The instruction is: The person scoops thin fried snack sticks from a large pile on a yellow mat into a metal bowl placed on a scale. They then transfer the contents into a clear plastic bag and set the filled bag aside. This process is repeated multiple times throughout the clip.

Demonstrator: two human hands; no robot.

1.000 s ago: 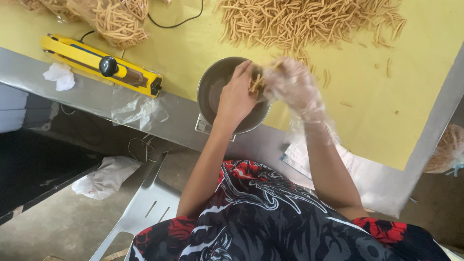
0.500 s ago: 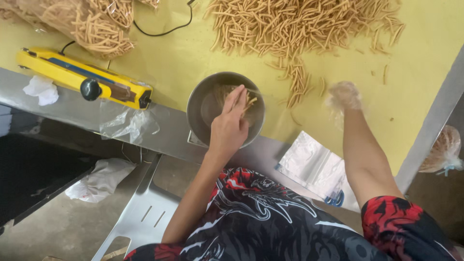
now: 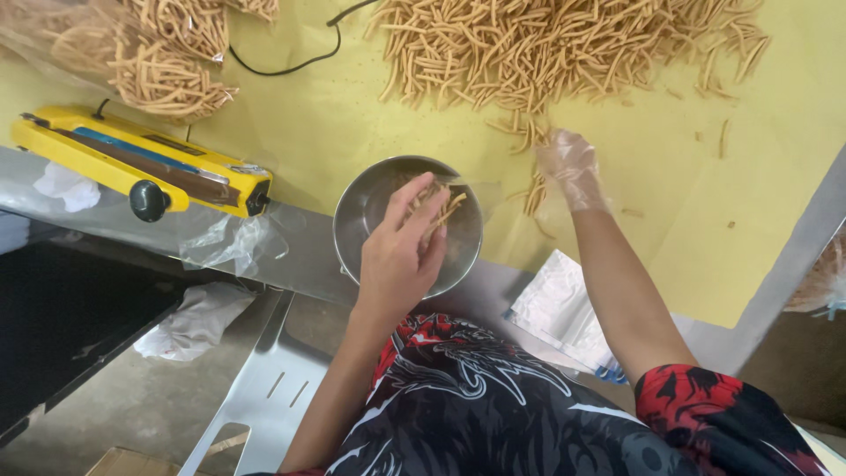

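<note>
My left hand (image 3: 401,256) is bare and rests over a round metal bowl (image 3: 361,211) at the table's near edge, fingers loosely curled, touching a few fried snack sticks (image 3: 438,201) inside it. My right hand (image 3: 570,169), in a thin clear plastic glove, reaches out to the near fringe of a big pile of yellow-brown snack sticks (image 3: 546,48) spread on the yellow table cover (image 3: 352,106); its fingers are bent down onto the loose sticks, and I cannot tell if it holds any.
A yellow heat sealer (image 3: 141,163) with a black knob lies at the left, its black cord (image 3: 291,62) running back. Clear bags of sticks (image 3: 150,62) sit at the far left. Empty plastic bags (image 3: 564,304) lie on the steel edge.
My right hand left the bowl and reached out to the edge of the stick pile. My left hand stayed at the bowl.
</note>
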